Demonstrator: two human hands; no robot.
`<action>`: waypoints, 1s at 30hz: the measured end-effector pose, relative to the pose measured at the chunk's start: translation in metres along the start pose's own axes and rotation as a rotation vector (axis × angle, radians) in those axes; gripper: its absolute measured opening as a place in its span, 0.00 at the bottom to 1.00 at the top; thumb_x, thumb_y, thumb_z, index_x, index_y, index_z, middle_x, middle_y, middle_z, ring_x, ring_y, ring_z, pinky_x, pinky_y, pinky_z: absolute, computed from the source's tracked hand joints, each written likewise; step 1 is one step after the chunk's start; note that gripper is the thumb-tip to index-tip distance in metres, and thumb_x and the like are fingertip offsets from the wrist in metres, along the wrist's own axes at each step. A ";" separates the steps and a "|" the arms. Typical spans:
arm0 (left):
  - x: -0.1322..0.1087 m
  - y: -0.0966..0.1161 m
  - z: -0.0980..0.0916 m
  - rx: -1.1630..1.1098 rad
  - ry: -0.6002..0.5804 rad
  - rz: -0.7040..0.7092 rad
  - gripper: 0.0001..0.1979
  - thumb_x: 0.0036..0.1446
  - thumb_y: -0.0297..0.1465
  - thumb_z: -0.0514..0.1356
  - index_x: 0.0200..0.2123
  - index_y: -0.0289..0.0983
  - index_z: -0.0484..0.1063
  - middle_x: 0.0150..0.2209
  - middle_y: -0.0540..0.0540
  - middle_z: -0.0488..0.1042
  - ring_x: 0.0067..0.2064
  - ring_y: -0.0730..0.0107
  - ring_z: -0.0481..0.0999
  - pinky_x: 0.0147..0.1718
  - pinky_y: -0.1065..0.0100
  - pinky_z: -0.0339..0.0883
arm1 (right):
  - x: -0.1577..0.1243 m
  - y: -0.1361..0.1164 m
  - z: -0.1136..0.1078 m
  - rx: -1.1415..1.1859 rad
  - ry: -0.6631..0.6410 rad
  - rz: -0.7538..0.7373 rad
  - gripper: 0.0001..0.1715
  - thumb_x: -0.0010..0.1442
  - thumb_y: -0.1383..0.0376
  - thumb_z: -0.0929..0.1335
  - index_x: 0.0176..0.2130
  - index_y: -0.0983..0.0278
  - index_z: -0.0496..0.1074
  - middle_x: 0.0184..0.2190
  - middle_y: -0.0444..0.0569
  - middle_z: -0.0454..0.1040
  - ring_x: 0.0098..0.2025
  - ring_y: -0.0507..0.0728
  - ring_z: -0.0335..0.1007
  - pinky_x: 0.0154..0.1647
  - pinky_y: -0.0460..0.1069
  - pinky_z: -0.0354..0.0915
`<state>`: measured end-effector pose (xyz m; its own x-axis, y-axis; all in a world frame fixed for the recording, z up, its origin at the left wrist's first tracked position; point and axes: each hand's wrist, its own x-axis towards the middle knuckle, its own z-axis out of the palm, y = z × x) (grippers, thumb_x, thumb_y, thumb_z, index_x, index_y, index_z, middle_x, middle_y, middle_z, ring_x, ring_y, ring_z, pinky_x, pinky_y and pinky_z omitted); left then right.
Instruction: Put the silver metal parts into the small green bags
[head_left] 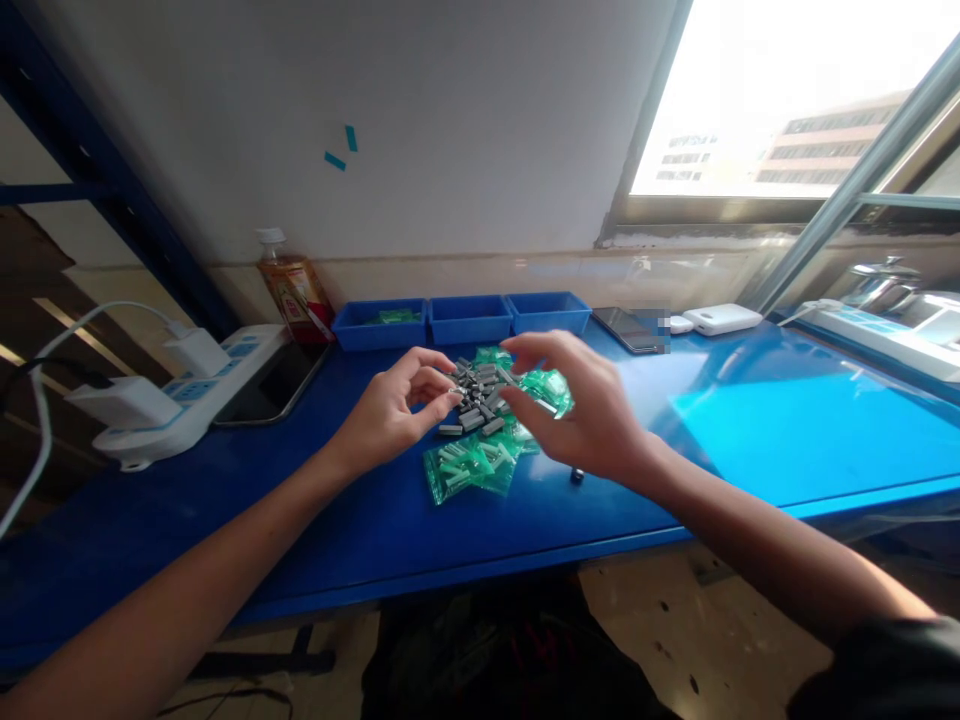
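A pile of small grey metal pieces (pixel 480 392), short and rod-like, lies on the blue table between my hands. My left hand (pixel 409 400) is at the pile's left edge, thumb and fingertips pinched close together; whatever is between them is too small to make out. On the other side, my right hand (pixel 581 405) is held over the table with thumb and fingers well apart and nothing between them. Green clear bags (pixel 459 470) with similar pieces inside lie in front of the pile. Another green bag (pixel 547 388) is partly hidden behind my right hand.
Three blue bins stand along the wall, the left bin (pixel 381 335) with green bags inside. A bottle (pixel 292 290), a power strip (pixel 202 390) and a dark phone (pixel 274 385) are at left. Another phone (pixel 630 328) and a white box (pixel 722 319) lie back right.
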<state>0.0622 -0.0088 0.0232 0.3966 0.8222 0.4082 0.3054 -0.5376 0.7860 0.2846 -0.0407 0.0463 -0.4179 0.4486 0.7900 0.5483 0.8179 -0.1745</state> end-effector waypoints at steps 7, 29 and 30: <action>0.002 -0.001 0.001 -0.246 -0.073 -0.090 0.20 0.53 0.37 0.62 0.46 0.39 0.59 0.29 0.52 0.74 0.36 0.68 0.77 0.36 0.69 0.69 | 0.014 0.019 0.040 -0.088 -0.196 -0.170 0.09 0.62 0.69 0.60 0.38 0.65 0.69 0.33 0.50 0.72 0.35 0.54 0.64 0.38 0.49 0.61; 0.005 -0.011 -0.020 0.628 -0.482 0.044 0.12 0.59 0.39 0.54 0.38 0.39 0.72 0.36 0.47 0.73 0.35 0.68 0.72 0.33 0.71 0.63 | 0.005 0.094 0.017 -0.347 -0.388 0.396 0.17 0.61 0.57 0.64 0.45 0.64 0.71 0.37 0.51 0.75 0.42 0.60 0.68 0.41 0.50 0.60; 0.005 -0.012 -0.019 0.627 -0.460 0.041 0.12 0.60 0.39 0.53 0.37 0.39 0.72 0.36 0.47 0.73 0.35 0.68 0.71 0.34 0.70 0.63 | 0.002 0.081 0.020 -0.294 -0.390 0.358 0.17 0.61 0.57 0.64 0.45 0.64 0.71 0.36 0.50 0.75 0.41 0.59 0.68 0.41 0.50 0.60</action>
<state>0.0443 0.0055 0.0248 0.6957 0.7128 0.0896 0.6608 -0.6839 0.3093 0.3140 0.0339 0.0222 -0.3752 0.8219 0.4286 0.8576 0.4832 -0.1758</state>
